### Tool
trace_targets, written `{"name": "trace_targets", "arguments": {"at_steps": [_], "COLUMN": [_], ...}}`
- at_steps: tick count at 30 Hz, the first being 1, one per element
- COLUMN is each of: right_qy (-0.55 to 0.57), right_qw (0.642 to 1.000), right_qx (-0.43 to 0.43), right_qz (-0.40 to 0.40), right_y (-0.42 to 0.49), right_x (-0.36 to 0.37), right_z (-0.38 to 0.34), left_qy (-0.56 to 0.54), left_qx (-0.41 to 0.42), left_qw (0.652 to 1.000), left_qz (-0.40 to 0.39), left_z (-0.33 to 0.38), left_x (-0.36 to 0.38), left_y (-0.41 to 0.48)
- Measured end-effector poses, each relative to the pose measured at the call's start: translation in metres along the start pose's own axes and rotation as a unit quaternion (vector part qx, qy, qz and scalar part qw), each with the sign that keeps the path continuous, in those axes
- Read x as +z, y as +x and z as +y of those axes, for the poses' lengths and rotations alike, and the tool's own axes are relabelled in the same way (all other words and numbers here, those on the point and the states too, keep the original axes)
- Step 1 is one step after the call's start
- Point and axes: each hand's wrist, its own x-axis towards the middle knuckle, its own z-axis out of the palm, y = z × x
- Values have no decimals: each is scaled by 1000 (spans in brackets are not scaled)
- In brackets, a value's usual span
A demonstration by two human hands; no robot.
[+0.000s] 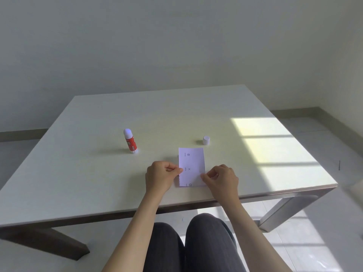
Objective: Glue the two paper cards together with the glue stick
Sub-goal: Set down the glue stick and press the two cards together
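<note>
**Both hands pinching card edges, glue stick uncapped off to the left**

L hand [161,176]: fingers curled, thumb and forefinger tips closed together on the left long edge of the paper card [191,166], about mid-length. R hand [222,178]: same sort of pinch, fingertips closed on the card's right edge, nearer the close end. Both wrists come in from the near edge of the surface [98,173]; forearms bare.

Card: white, portrait, lying flat or nearly flat on the surface w/ its long side running away from the person. Small printed marks on the top face, incl. an X near the middle and small icons near the far and near ends; text too small to read. A thin strip of a second edge shows along the lower left, so a 2nd card seems to lie under it, slightly offset; can't tell for sure.

Glue stick [130,141]: red label, white tip exposed, standing upright on the surface, well apart from the card, to the left and a bit farther back. Its white cap [206,140] stands by itself just beyond the card's far right corner, not touching it.

Sunlight patch w/ window-bar shadows falls on the right part of the surface. Dark trousers [196,244] visible below the near edge.
</note>
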Motion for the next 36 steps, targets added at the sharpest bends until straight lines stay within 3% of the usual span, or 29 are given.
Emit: {"name": "trace_targets", "arguments": {"at_steps": [11, 17, 23, 29, 33, 36], "right_qy": [-46, -52, -212, -248, -251, -242], "right_qw": [998, 997, 967, 943, 942, 944], "right_qx": [-22, -48, -143, -207, -211, -211], "right_qz": [32, 25, 17, -74, -68, -77], "right_y": [1, 1, -3, -7, -6, -8], "right_x": [9, 10, 17, 45, 52, 50], "right_z": [5, 8, 9, -9, -11, -11], "left_qy": [71, 185, 337, 367, 383, 384], "left_qx": [54, 84, 249, 215, 195, 198], "left_qw": [996, 978, 901, 887, 861, 855], "left_qz": [19, 42, -116, -179, -272, -286], "left_z": [-1, -5, -14, -28, -33, -35], "left_x": [6, 9, 1, -33, -53, -55], "left_y": [-2, -1, 10, 26, 33, 37]}}
